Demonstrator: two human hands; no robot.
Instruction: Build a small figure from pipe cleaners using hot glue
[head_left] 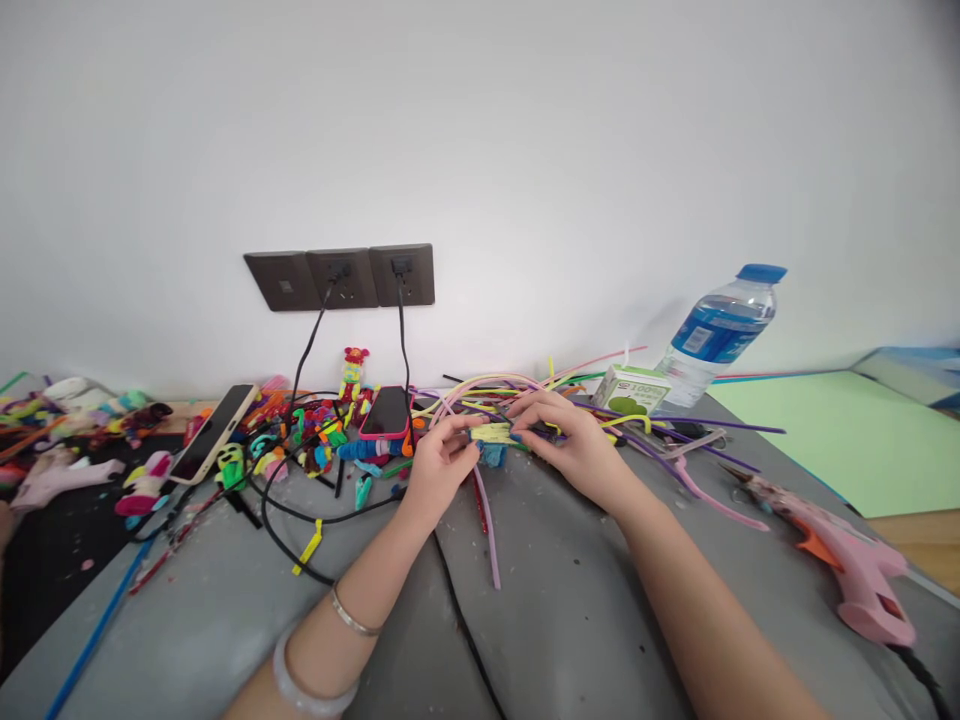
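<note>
Between my two hands is a small yellow-and-blue figure (491,434) that looks made of fuzzy pipe cleaners. My left hand (444,462) pinches its left end between thumb and fingers. At the other end, my right hand (561,440) has its thumb and fingertips closed on the figure's right side. Loose pipe cleaners (489,535) in lilac and red lie on the grey table just below it. More coloured strands spread out behind and to the right of my hands. Fine detail of the figure is too small to make out.
A pink glue gun (855,575) lies at the right. A tilted water bottle (716,335) and a juice box (631,390) stand by the wall. Two phones, one pink-edged (387,413), and small pipe-cleaner figures crowd the left. Black cables (461,610) cross the table from wall sockets (341,278).
</note>
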